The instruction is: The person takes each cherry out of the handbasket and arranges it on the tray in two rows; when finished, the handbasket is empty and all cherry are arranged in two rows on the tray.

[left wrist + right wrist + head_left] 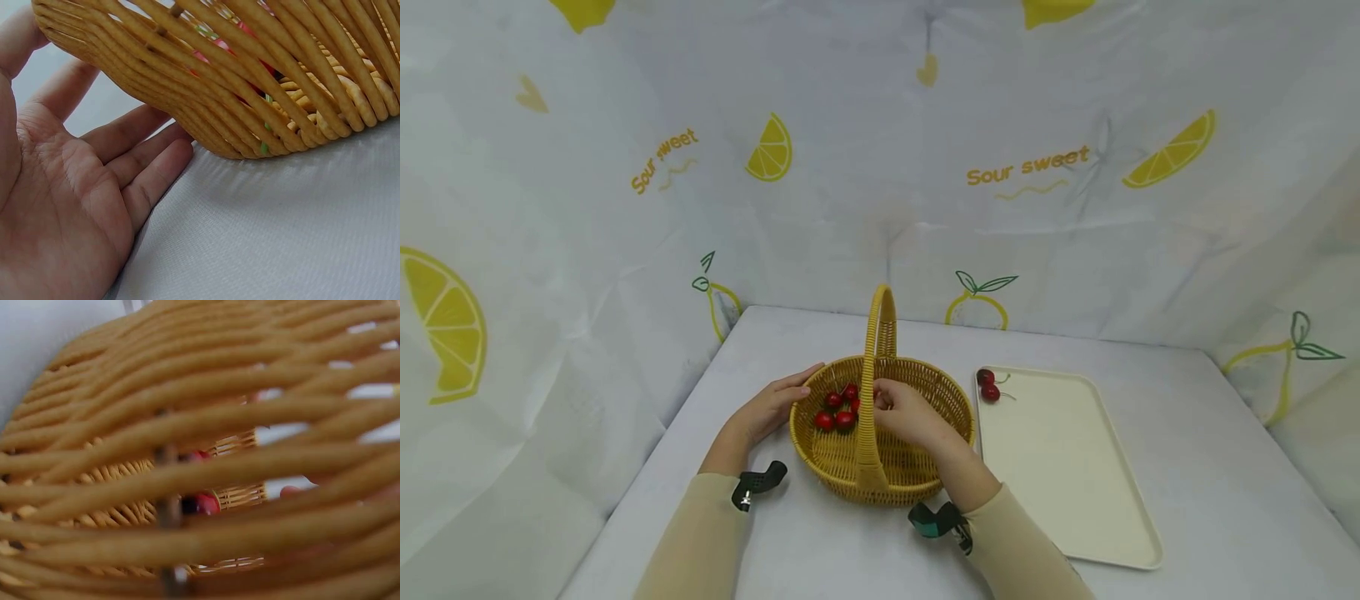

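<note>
A yellow wicker basket (917,367) with a tall arched handle stands on the table, several red cherries (845,421) lying in its left half. My left hand (771,408) holds the basket's left side, thumb over the rim. In the left wrist view the other fingers (159,165) of that hand lie against the outer weave. My right hand (913,414) reaches inside the basket just right of the handle, fingers bent beside the cherries. The handle hides its fingertips, so whether they pinch a cherry cannot be told. Blurred wicker (206,469) fills most of the right wrist view.
Right of the basket lies a cream rectangular tray (1060,467), close to the basket's rim. Two dark red cherries (990,392) with stems are at its back left corner. A white cloth with lemon prints (880,167) hangs behind the table and at its sides.
</note>
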Available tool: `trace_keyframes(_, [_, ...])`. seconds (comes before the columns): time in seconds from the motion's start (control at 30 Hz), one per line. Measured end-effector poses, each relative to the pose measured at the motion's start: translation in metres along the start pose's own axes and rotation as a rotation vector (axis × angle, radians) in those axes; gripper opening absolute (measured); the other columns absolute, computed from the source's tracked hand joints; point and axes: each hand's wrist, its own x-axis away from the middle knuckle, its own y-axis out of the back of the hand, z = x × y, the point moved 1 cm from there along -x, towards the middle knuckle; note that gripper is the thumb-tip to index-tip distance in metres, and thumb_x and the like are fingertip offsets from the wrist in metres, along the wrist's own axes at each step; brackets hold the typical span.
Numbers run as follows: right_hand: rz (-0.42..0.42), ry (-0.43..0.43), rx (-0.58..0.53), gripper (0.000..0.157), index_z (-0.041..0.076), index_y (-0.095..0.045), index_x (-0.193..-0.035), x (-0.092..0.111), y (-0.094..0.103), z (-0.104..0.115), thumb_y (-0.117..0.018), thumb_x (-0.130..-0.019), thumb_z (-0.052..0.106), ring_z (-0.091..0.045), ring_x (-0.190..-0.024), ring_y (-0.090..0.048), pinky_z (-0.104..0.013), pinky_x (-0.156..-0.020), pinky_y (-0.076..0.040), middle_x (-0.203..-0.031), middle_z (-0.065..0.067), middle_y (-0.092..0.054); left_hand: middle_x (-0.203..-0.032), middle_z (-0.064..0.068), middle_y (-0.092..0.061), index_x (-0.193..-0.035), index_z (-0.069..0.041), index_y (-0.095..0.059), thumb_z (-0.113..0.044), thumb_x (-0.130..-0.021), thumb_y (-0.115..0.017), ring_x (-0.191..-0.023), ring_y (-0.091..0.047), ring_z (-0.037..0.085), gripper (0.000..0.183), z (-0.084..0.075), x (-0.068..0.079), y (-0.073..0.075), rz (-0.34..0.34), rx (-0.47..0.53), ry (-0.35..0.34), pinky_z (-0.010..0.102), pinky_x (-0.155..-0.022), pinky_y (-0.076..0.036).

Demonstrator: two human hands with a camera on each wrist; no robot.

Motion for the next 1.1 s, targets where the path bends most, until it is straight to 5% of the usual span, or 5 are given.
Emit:
trace_keyframes(0.3, [0.103,-0.023,0.093,0.035,0.003,-0.063,-0.13,-0.001,-0.005,-0.006,-0.067,-0.098,0.015,-0.018,-0.074,-0.053,-0.033,-0.063,-0.045,-0.086,-0.004,-0.061,-0.164,-0.003,-0.036,-0.159,-0.021,-0.042,-0.029,-0.103,-0.057,-0.154,-0.022,0.021,0.058,0.001,0.001,-0.003,-0.003,0.016,0.001,0.049,-0.124,-0.018])
trace_keyframes(0.43, [0.171,-0.038,0.108,0.05,0.005,-0.058,-0.144,-0.002,-0.009,-0.009,-0.069,-0.098,0.022,-0.026,-0.105,-0.064,-0.043,-0.09,-0.053,-0.114,-0.012,-0.07,-0.164,-0.002,-0.035,-0.159,-0.02,-0.042,-0.029,-0.103,-0.057,-0.154,-0.022,0.021,0.059,0.0,0.002,-0.003,0.001,0.018,-0.002,0.049,-0.123,-0.018])
trace_keyframes(0.57, [0.24,-0.051,0.112,0.06,0.007,-0.05,-0.152,-0.001,-0.01,-0.008,-0.069,-0.098,0.023,-0.033,-0.136,-0.05,-0.052,-0.112,-0.04,-0.144,-0.017,-0.058,-0.164,-0.001,-0.035,-0.159,-0.02,-0.041,-0.028,-0.103,-0.056,-0.154,-0.022,0.021,0.058,-0.001,0.002,-0.003,-0.002,0.018,-0.007,0.049,-0.124,-0.017])
trace_keyframes(0.9, [0.357,-0.039,0.265,0.063,0.015,-0.041,-0.158,-0.004,-0.018,-0.008,-0.065,-0.102,0.031,-0.034,-0.14,-0.046,-0.056,-0.114,-0.037,-0.152,-0.018,-0.05,-0.165,-0.001,-0.034,-0.159,-0.019,-0.04,-0.026,-0.104,-0.054,-0.154,-0.022,0.021,0.057,0.0,0.002,-0.001,-0.002,0.013,-0.013,0.047,-0.124,-0.019])
trace_keyframes(1.1, [0.337,-0.006,0.288,0.047,0.014,-0.059,-0.142,-0.004,-0.019,-0.009,-0.07,-0.098,0.025,-0.026,-0.124,-0.058,-0.049,-0.107,-0.045,-0.133,-0.009,-0.064,-0.165,-0.001,-0.033,-0.16,-0.018,-0.039,-0.027,-0.104,-0.055,-0.154,-0.021,0.021,0.058,0.0,0.002,-0.002,0.006,0.01,-0.019,0.046,-0.124,-0.018])
